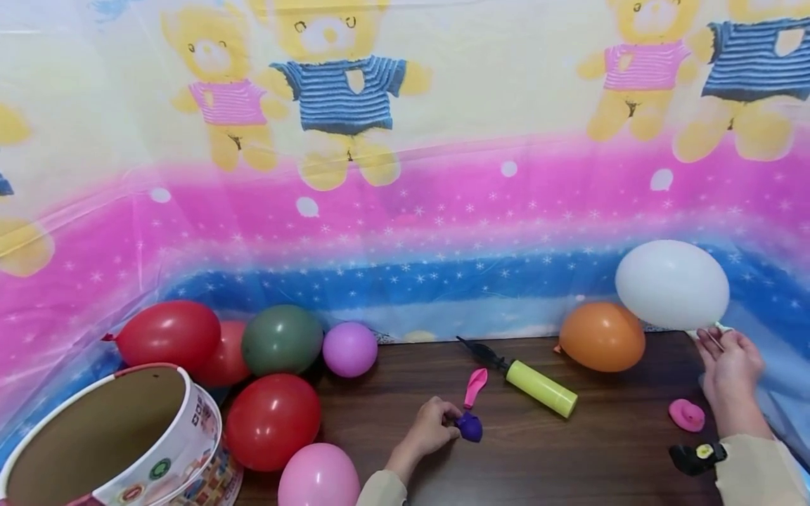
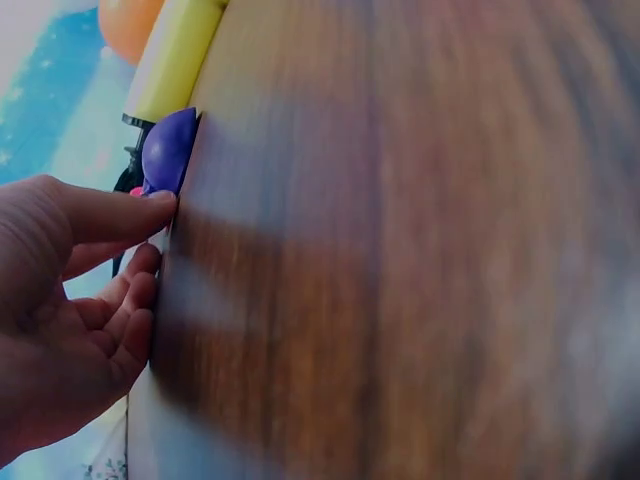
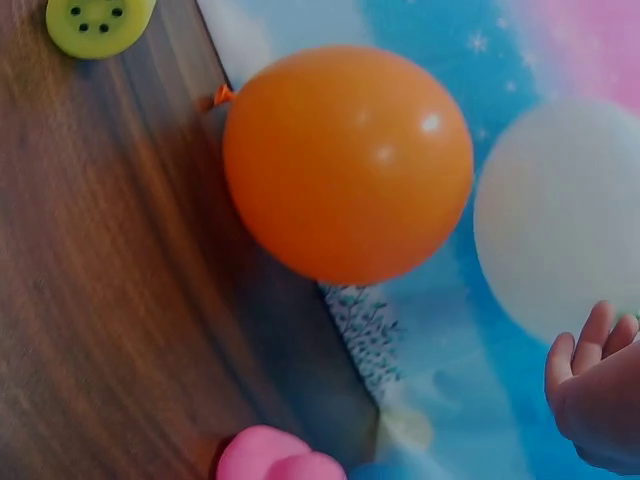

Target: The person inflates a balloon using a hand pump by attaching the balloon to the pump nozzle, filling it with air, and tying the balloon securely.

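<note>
At the middle of the table my left hand (image 1: 432, 427) pinches the neck of a small uninflated purple balloon (image 1: 470, 426). In the left wrist view, thumb and fingertips meet at the lower end of that purple balloon (image 2: 170, 152). Over at the far right, my right hand (image 1: 733, 365) holds an inflated white balloon (image 1: 672, 284) from below, fingers at its neck. An inflated orange balloon (image 1: 602, 337) rests on the table just left of it. Beyond the left hand lie an uninflated pink balloon (image 1: 476, 387) and a yellow-green hand pump (image 1: 541, 388) with a black nozzle.
Inflated red (image 1: 273, 422), dark green (image 1: 283, 340), purple (image 1: 350, 349) and pink balloons (image 1: 319, 478) crowd the left side beside a large open bucket (image 1: 204, 422). A pink object (image 1: 687, 415) and a black object (image 1: 696, 458) lie by the right forearm. A printed cloth (image 1: 455, 204) hangs behind.
</note>
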### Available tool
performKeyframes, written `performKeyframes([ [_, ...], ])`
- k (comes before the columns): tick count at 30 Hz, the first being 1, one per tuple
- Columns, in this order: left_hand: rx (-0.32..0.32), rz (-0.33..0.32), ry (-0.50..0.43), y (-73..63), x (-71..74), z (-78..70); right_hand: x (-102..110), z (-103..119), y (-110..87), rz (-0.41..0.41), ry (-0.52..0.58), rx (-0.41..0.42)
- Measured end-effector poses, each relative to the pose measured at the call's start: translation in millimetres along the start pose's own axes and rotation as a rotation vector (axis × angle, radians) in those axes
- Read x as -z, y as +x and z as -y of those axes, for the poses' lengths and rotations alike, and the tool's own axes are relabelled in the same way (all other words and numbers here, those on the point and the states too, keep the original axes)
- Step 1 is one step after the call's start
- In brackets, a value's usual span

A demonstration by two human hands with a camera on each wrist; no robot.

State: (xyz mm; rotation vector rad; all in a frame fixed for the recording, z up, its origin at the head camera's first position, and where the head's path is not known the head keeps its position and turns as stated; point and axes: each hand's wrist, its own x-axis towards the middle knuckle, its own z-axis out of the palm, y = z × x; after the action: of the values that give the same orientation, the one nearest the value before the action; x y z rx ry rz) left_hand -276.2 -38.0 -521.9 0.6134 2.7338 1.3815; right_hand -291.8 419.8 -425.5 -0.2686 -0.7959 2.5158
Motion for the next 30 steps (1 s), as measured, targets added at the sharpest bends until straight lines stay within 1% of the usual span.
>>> performKeyframes([
  [3,-0.012,-0.022,0.032,0.5,-2.8,0.5,7.9,1.0,0.1,-0.046,0.003,-0.003],
  [7,-0.022,-0.054,0.076,2.4,-6.0,1.2,18.0,1.0,0.2,-0.092,-0.033,-0.027],
  [10,-0.025,-0.07,0.093,3.2,-7.0,1.8,25.8,-0.8,0.3,-0.096,-0.063,-0.052],
  [12,-0.028,-0.081,0.086,3.0,-6.6,1.6,30.8,-2.8,0.4,-0.091,-0.088,-0.066],
  [14,-0.018,-0.091,0.061,2.4,-6.1,1.5,35.5,-4.7,0.8,-0.064,-0.102,-0.083],
  [17,-0.009,-0.12,-0.001,2.2,-4.4,1.9,39.1,-7.5,2.7,-0.036,-0.11,-0.101],
  [21,0.011,-0.189,-0.081,3.3,-1.5,2.3,39.6,-10.9,5.1,-0.001,-0.095,-0.114],
  [22,0.021,-0.208,-0.107,3.2,-0.4,1.5,39.3,-11.8,5.7,0.005,-0.107,-0.111],
  [24,0.042,-0.248,-0.157,2.9,1.7,-0.2,37.1,-13.8,5.5,0.007,-0.149,-0.101],
  [25,0.048,-0.27,-0.182,2.4,2.9,-1.1,36.5,-15.3,5.4,0.01,-0.17,-0.081],
  [27,0.078,-0.306,-0.246,1.9,5.1,-3.7,32.3,-18.2,3.3,-0.029,-0.27,-0.048],
  [29,0.104,-0.337,-0.314,1.8,7.4,-6.4,27.2,-20.9,-0.8,-0.085,-0.391,-0.013],
  [30,0.114,-0.348,-0.348,1.9,8.7,-8.1,24.5,-21.9,-3.4,-0.116,-0.433,-0.002],
])
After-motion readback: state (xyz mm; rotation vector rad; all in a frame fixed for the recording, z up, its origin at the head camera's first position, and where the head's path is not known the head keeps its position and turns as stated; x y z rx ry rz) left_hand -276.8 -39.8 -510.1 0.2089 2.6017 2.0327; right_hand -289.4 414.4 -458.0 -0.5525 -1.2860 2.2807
